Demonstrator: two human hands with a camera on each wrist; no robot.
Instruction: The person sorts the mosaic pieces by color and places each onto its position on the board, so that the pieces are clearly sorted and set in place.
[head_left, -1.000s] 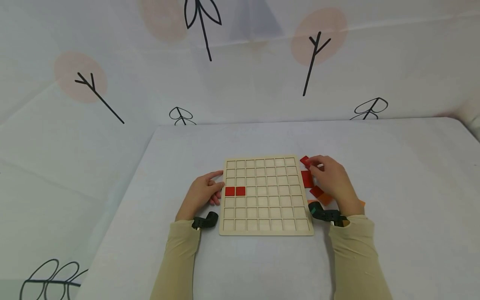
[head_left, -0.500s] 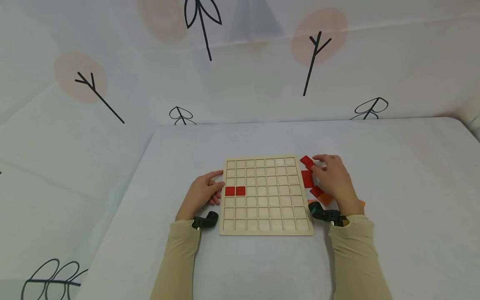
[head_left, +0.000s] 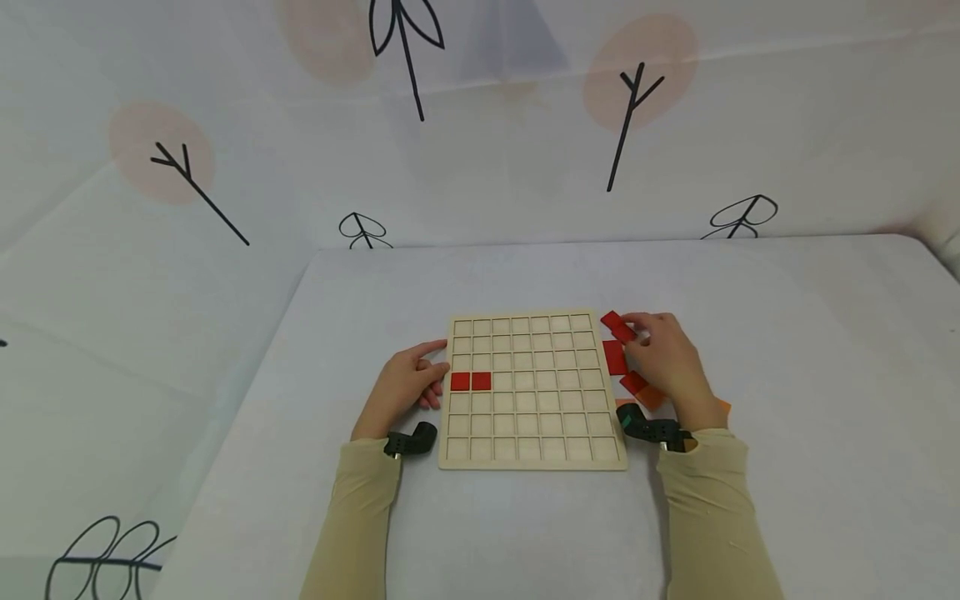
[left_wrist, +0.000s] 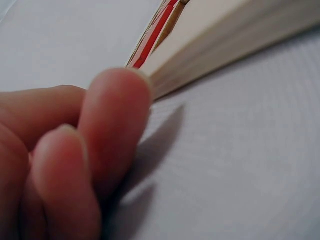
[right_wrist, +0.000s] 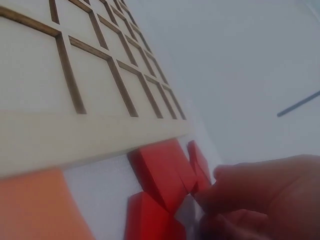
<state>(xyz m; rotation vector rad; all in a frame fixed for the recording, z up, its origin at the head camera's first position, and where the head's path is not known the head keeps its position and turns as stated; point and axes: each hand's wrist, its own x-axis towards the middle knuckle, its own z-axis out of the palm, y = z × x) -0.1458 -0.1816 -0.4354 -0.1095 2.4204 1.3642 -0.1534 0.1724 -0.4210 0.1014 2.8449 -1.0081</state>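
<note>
A square wooden board [head_left: 534, 463] with a grid of shallow recesses lies flat on the table. Two red tiles [head_left: 470, 382] sit side by side in its left part. My left hand [head_left: 402, 386] is at the board's left edge, index finger and thumb touching it, the other fingers curled under. Beyond the board's right edge, my right hand [head_left: 669, 360] pinches a small red tile [head_left: 623, 332] at its near end between thumb and fingertips. Another red tile [head_left: 611, 320] lies against it, on the far side. Part of the pinched tile is hidden by the fingers.
Larger red piece [head_left: 614, 357] lies by the board's right edge. Nearer are a red tile [head_left: 633, 382] and orange tiles [head_left: 651, 398], partly under the right hand and wrist. A white cloth [head_left: 480, 167] with drawn plants hangs behind the table.
The right hand's fingertips spread apart a little, then come back together at the red tile, which now shows more clearly, shifted slightly toward the hand. The left hand and board stay put.
</note>
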